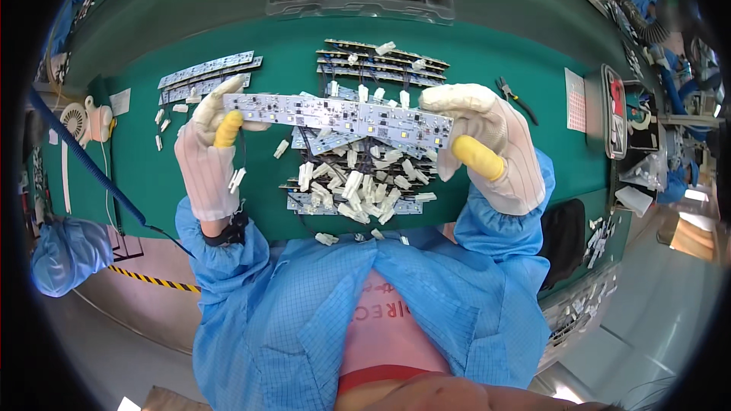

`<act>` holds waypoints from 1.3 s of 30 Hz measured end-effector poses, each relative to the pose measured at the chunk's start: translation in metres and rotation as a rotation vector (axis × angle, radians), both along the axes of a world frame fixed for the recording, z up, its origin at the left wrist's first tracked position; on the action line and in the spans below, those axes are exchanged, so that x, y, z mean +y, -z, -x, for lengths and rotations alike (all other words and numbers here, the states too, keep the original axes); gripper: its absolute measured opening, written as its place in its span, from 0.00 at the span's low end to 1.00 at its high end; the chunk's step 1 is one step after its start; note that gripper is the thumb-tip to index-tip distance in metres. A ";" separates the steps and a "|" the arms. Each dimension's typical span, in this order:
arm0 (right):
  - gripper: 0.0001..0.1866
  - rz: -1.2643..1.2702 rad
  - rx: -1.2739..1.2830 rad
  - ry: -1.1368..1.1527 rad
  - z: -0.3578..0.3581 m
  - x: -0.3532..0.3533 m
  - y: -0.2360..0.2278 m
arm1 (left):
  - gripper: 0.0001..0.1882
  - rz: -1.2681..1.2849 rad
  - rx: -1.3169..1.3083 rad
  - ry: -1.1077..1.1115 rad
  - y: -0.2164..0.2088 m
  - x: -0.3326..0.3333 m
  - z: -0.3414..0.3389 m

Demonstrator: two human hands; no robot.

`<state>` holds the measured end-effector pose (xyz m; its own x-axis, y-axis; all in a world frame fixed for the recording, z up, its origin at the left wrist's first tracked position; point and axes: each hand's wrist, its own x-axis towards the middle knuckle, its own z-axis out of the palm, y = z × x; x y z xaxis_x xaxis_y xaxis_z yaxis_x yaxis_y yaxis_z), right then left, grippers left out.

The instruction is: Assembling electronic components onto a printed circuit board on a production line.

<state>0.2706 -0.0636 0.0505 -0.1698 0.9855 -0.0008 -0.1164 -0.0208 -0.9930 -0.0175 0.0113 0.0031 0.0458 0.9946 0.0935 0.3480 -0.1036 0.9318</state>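
Observation:
Between my two gloved hands a long, narrow LED circuit board is held up, its face with small yellow LEDs and dark chips turned to view. My left hand pinches the left end, a yellow-covered thumb on the front. My right hand grips the right end, its thumb, also yellow-covered, near the edge. A dark wire with a white connector hangs beside my left hand. Below and behind the held board lies a heap of similar boards with many white connectors, partly hidden by it.
Stacked boards lie at the far middle and far left of the green mat. A clear plastic tray with more boards stands behind. Pliers lie right. A small fan and blue coiled cord are left.

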 end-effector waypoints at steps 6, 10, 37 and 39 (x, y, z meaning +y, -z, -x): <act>0.21 -0.014 -0.115 0.082 -0.004 0.011 0.004 | 0.19 -0.086 -0.480 0.075 0.002 -0.012 -0.001; 0.16 -0.062 -0.346 0.106 -0.005 0.024 0.016 | 0.15 -0.361 -0.607 0.445 0.004 -0.008 -0.006; 0.24 0.082 0.283 0.201 0.002 0.013 0.022 | 0.27 -0.218 0.112 0.045 0.010 -0.009 0.003; 0.26 0.099 0.306 0.079 -0.014 0.016 0.035 | 0.27 -0.091 -0.153 0.145 0.007 -0.011 0.003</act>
<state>0.2843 -0.0478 0.0153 -0.1001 0.9933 -0.0582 -0.4138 -0.0948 -0.9054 -0.0203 0.0005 -0.0039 0.1664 0.9658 0.1991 0.1788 -0.2281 0.9571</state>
